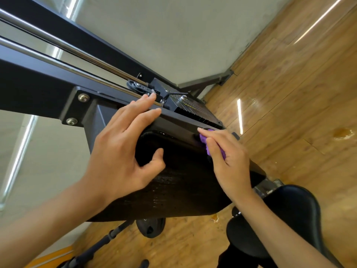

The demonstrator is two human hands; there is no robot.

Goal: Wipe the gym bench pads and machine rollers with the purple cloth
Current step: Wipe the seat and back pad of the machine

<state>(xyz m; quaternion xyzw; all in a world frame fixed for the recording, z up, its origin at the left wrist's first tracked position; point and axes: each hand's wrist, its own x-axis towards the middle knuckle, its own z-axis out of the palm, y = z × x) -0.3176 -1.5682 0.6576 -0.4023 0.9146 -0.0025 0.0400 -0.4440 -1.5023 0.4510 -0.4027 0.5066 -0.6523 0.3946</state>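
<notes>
A black back pad [179, 182] of a gym machine fills the middle of the head view, tilted toward me. My left hand [123, 149] lies over its top left corner, fingers straight across the upper edge and thumb on the pad face. My right hand [229, 161] presses the bunched purple cloth [204, 141] against the pad's upper right edge; only a small part of the cloth shows between the fingers. A black seat pad [286, 215] sits lower right, under my right forearm.
The black steel frame [38, 84] with chrome guide rods [67, 46] runs from upper left to the pad. A weight stack [195, 111] stands behind it. Wooden floor [289, 93] lies to the right, a white wall behind, a black weight plate [150, 227] below.
</notes>
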